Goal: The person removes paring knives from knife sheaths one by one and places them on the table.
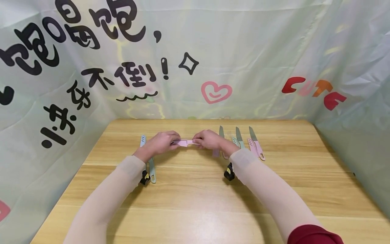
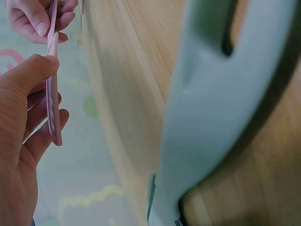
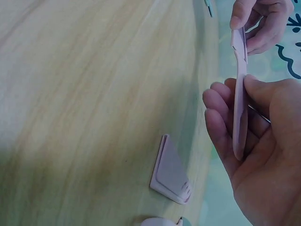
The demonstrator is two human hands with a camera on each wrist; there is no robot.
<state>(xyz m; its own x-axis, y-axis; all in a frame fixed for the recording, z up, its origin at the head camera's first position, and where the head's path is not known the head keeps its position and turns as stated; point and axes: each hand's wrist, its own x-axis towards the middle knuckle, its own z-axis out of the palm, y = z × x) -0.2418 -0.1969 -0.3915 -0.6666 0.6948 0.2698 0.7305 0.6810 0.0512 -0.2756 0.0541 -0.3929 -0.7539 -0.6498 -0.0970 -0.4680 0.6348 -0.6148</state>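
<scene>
Between the two hands, over the far middle of the table, a pink knife is level, with its blade hidden in a pink sheath [image 1: 182,143]. My left hand [image 1: 163,141] pinches the sheath, thumb on one face and fingers behind it, as the left wrist view shows. The knife's pink handle [image 3: 239,108] is in my right hand [image 3: 265,127], with the thumb against one side and the fingers curled along the other. Handle and sheath meet in the short gap between the hands.
Right of the hands lie several knives with bare blades [image 1: 253,133], alongside a green sheath [image 1: 234,141] and pink sheaths [image 1: 252,146]. Under my left forearm are a pale blue sheath [image 1: 143,140] and a green handle [image 1: 152,172]. Curtains with lettering stand behind the wooden table [image 1: 189,196].
</scene>
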